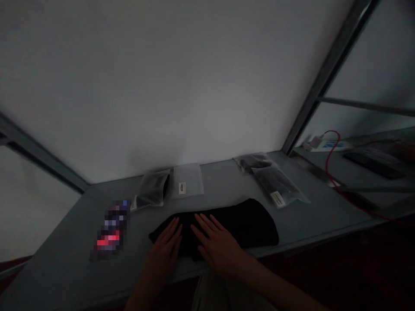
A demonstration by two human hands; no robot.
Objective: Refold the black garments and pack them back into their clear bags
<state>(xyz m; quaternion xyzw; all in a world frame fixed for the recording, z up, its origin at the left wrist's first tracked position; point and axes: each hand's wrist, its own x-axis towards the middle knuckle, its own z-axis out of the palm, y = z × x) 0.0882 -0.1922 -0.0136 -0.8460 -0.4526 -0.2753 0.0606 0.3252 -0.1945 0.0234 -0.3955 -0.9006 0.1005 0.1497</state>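
A folded black cloth, perhaps a garment, lies lengthwise along the front of the grey shelf. My left hand rests flat on its left part, fingers stretched out. Beside it, my right hand presses on the middle of the cloth with its fingers spread. Neither hand grips anything. Dim light hides the cloth's folds and exact kind.
Behind the cloth are a clear bag with dark contents, a flat labelled clear bag and more filled bags at right. A pixelated item lies left. A red cable hangs by the neighbouring shelf.
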